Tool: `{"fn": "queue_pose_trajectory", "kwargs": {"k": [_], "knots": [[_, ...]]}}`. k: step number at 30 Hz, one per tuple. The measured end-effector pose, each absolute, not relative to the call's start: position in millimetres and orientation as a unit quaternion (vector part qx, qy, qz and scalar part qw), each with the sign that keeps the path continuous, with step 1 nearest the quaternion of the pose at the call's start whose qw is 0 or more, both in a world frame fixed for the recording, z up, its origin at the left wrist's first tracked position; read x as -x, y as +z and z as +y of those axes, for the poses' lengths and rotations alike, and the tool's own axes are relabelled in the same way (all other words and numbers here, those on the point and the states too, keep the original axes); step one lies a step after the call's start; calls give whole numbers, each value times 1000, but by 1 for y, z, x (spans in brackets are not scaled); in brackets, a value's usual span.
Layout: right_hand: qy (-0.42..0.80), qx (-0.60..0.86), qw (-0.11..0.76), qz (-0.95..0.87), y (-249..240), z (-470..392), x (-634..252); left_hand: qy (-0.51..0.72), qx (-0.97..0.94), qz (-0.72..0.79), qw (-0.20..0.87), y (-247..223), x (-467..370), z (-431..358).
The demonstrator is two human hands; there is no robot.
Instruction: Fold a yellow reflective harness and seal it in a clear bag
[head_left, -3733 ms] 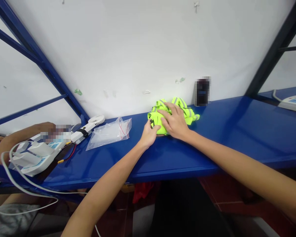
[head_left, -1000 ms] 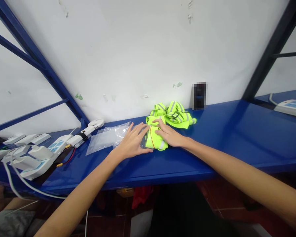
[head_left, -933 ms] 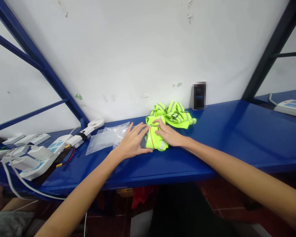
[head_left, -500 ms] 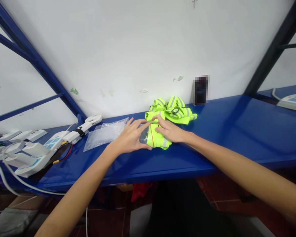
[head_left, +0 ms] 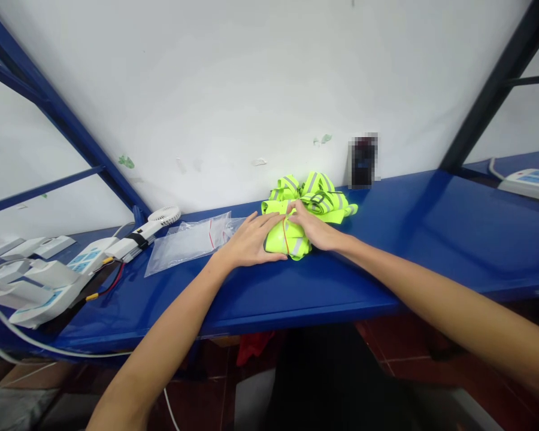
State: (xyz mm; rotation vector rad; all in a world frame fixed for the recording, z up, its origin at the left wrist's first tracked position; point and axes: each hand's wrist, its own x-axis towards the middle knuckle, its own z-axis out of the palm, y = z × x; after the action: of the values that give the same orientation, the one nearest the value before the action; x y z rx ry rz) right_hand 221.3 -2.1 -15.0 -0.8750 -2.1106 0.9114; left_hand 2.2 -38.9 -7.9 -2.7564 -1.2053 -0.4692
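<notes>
Plastic bags [head_left: 186,240] beside left hand [head_left: 250,241]

On the table [head_left: 408,239] before me, a folded bundle [head_left: 299,246] lies between my left hand [head_left: 251,239] and my right hand [head_left: 314,227], touching both. Just behind it is the strap pile [head_left: 327,206], near the wall [head_left: 251,90]. Left of my left hand lie plastic bags [head_left: 184,242]; farther left are the fan [head_left: 165,215], then a power strip [head_left: 87,254]. Right of the pile, a blurred object [head_left: 363,164] stands by the wall. At far right, beyond the post [head_left: 489,90], lies another power strip [head_left: 534,181].
</notes>
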Motion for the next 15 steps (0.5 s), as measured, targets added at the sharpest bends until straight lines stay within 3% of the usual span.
{"fn": "queue_pose_trajectory", "kwargs": {"k": [15], "knots": [[463, 304, 432, -712, -13, 0, -214, -203, 881, -391, 170, -22, 6, -40]]}}
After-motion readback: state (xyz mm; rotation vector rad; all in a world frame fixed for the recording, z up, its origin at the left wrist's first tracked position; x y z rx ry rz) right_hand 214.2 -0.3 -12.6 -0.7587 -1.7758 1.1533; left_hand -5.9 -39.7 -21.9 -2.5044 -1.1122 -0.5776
